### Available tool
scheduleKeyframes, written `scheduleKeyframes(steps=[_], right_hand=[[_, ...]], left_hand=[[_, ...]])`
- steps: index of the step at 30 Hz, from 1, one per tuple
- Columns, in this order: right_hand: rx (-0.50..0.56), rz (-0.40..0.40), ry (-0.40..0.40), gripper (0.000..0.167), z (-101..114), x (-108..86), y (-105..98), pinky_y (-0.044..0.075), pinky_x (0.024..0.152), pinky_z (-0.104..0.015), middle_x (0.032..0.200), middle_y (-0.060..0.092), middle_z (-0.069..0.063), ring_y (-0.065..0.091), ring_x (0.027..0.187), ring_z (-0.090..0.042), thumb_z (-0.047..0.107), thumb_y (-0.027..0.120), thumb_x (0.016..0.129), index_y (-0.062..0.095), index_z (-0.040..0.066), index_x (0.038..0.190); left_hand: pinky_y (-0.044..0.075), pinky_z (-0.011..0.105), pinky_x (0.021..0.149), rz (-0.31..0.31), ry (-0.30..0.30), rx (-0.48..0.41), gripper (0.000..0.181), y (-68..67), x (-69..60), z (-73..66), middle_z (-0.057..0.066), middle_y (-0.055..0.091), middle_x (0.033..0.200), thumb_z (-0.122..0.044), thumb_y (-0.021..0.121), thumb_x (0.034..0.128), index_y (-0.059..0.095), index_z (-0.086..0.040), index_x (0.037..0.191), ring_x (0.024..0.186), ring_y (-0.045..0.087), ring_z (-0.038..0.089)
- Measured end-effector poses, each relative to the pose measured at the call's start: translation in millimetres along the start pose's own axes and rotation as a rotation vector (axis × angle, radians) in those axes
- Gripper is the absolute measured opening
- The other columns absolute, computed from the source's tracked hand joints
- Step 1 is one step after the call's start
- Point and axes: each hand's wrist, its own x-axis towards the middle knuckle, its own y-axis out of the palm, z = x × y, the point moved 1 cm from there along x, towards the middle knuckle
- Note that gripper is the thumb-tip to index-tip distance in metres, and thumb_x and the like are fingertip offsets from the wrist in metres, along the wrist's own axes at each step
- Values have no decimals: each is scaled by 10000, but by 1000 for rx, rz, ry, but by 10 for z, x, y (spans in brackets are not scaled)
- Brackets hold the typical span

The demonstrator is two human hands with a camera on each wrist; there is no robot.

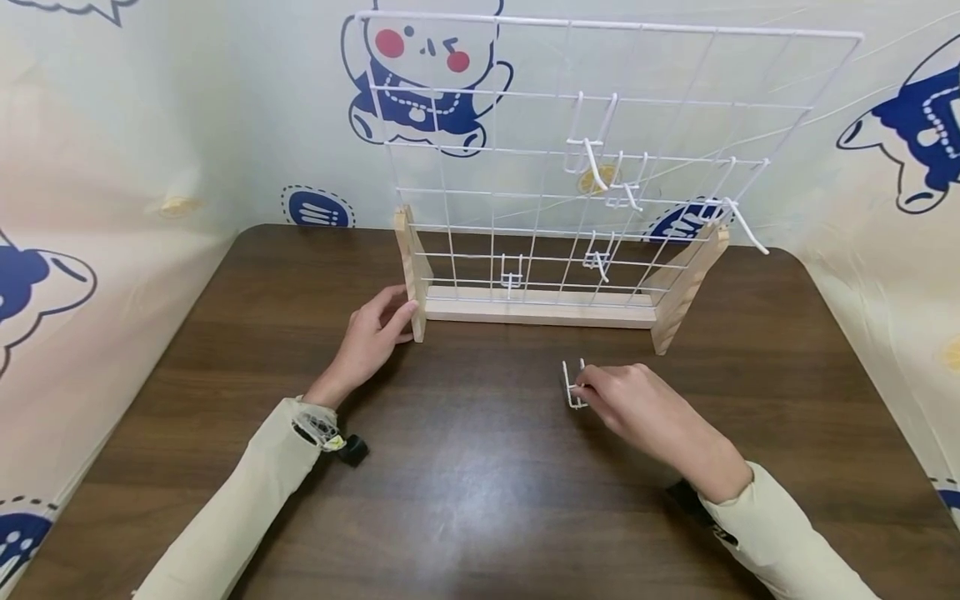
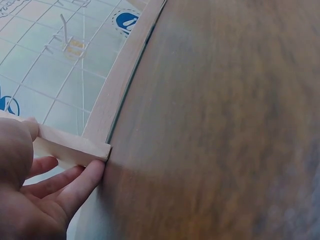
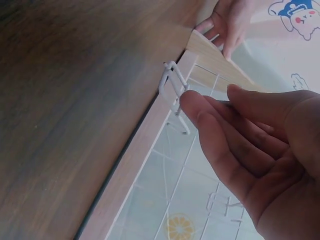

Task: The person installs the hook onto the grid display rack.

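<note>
A white wire grid rack (image 1: pixel 532 193) stands upright on a wooden base (image 1: pixel 540 312). My left hand (image 1: pixel 371 337) holds the front of its left wooden side support (image 1: pixel 414 275); in the left wrist view, thumb and fingers (image 2: pixel 75 190) lie on either side of that wood. My right hand (image 1: pixel 645 412) pinches a white wire hook (image 1: pixel 570 387) in front of the base, apart from the grid. The right wrist view shows the hook's looped frame (image 3: pixel 172 87) sticking out past the fingertips; its held part is hidden by the fingers.
Several white hooks hang on the grid, among them an upper one (image 1: pixel 588 154), a low one (image 1: pixel 512 275) and one at the right edge (image 1: pixel 738 221). The right wooden support (image 1: pixel 686 287) stands on the brown table (image 1: pixel 465 467). Patterned cloth (image 1: pixel 225 108) surrounds the table.
</note>
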Motion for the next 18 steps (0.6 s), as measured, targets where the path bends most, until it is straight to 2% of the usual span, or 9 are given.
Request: scheduleKeyframes(steps=[7,13,18], right_hand=[[14,-37,-34,84,17,14,-35,503,536,-206,717,628,61,537,590,-14,29,741,870,669,71,870],[22,-81,-71,95,28,20,-20,510,530,-197,719,638,66,538,576,-6,37,754,854,668,77,857],[28,-119,-120,120,31,27,-26,542,554,-212,760,678,40,601,609,-26,14,771,820,678,58,882]], left_hand=[[576,495,811,0,-3,1,398,-11,18,-11,300,572,1294,-123,509,1048,470,70,1393,1133,620,398],[575,483,813,5,-7,-1,433,-5,12,-12,303,556,1328,-127,511,1048,449,57,1434,1147,615,395],[579,461,796,-11,-24,8,406,0,9,-17,312,600,1261,-131,540,1036,517,109,1363,1084,650,389]])
